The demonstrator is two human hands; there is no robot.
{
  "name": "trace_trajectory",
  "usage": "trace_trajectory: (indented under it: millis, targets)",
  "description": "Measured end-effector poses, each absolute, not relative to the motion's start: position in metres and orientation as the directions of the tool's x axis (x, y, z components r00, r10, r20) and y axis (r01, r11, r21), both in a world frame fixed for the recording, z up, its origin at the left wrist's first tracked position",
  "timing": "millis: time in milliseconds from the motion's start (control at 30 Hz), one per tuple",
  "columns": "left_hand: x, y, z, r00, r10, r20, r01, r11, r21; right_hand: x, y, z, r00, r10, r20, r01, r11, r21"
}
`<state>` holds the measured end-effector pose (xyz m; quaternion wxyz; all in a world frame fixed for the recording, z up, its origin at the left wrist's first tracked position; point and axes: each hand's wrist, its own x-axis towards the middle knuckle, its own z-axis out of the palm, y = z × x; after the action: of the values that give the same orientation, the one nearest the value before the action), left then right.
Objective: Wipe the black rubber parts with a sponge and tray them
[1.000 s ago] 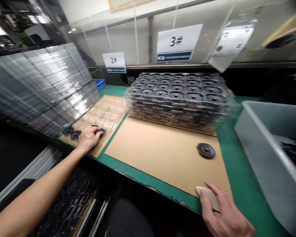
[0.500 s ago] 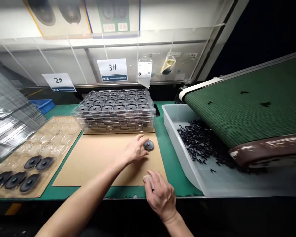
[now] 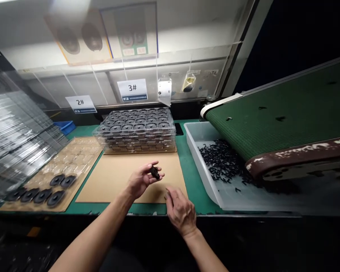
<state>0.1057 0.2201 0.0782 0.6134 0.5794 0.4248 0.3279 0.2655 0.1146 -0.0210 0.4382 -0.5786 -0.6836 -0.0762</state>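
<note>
Above the cardboard sheet [image 3: 107, 181], my left hand [image 3: 141, 181] holds a black part [image 3: 154, 172] tilted on edge between its thumb and fingers. My right hand [image 3: 181, 210] is closed at the sheet's front right corner; at its fingertips is a small object, mostly hidden. Behind the hands stands a stack of clear trays [image 3: 136, 130] filled with round black parts. To the left, a clear tray on cardboard [image 3: 81, 155] has several black parts [image 3: 42, 195] in its front pockets.
At right, a whitish bin [image 3: 206, 179] holds many small black pieces [image 3: 221, 160] below a green conveyor belt [image 3: 286, 113]. Stacked clear trays [image 3: 19, 128] stand far left, near a blue bin [image 3: 64, 127]. A dark flat object [image 3: 178, 129] lies beside the tray stack.
My left hand has picked up the round black part from the cardboard and brought it left and toward me. My right hand stays near the front corner. The camera view has shifted.
</note>
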Motion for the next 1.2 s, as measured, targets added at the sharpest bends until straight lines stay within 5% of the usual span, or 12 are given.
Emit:
trace_trajectory:
  millis: [67, 233, 467, 733, 833, 933, 1033, 1200]
  targets:
    - [0.075, 0.177, 0.08, 0.388, 0.901, -0.192, -0.139, 0.263, 0.955, 0.268, 0.115, -0.017, 0.056, 0.722, 0.689, 0.826, 0.354, -0.438]
    - [0.014, 0.081, 0.073, 0.356, 0.881, -0.313, -0.628, 0.473, 0.617, 0.256, 0.094, -0.013, 0.111, 0.784, 0.611, 0.717, 0.362, -0.596]
    - [-0.03, 0.013, 0.043, 0.253, 0.877, -0.408, -0.708, 0.455, 0.54, 0.183, 0.004, 0.003, 0.018, 0.865, 0.502, 0.376, 0.459, -0.804]
    - [-0.034, -0.009, 0.023, 0.238, 0.83, -0.504, -0.726, 0.497, 0.475, 0.156, -0.014, 0.001, -0.267, 0.813, 0.518, 0.531, 0.572, -0.624]
    - [-0.03, -0.017, 0.016, 0.257, 0.803, -0.537, -0.664, 0.551, 0.506, 0.159, -0.006, 0.006, -0.189, 0.924, 0.332, 0.438, 0.382, -0.814]
    - [-0.032, -0.023, 0.013, 0.229, 0.837, -0.496, -0.581, 0.527, 0.621, 0.158, -0.002, 0.009, -0.114, 0.985, -0.13, 0.18, -0.109, -0.978]
    - [-0.036, -0.024, 0.012, 0.242, 0.884, -0.399, -0.475, 0.467, 0.746, 0.154, -0.001, 0.007, -0.202, 0.826, -0.526, -0.186, -0.559, -0.808]
    - [-0.045, -0.018, 0.015, 0.268, 0.906, -0.327, -0.382, 0.412, 0.827, 0.143, -0.006, 0.009, -0.38, 0.673, -0.635, -0.346, -0.74, -0.577]
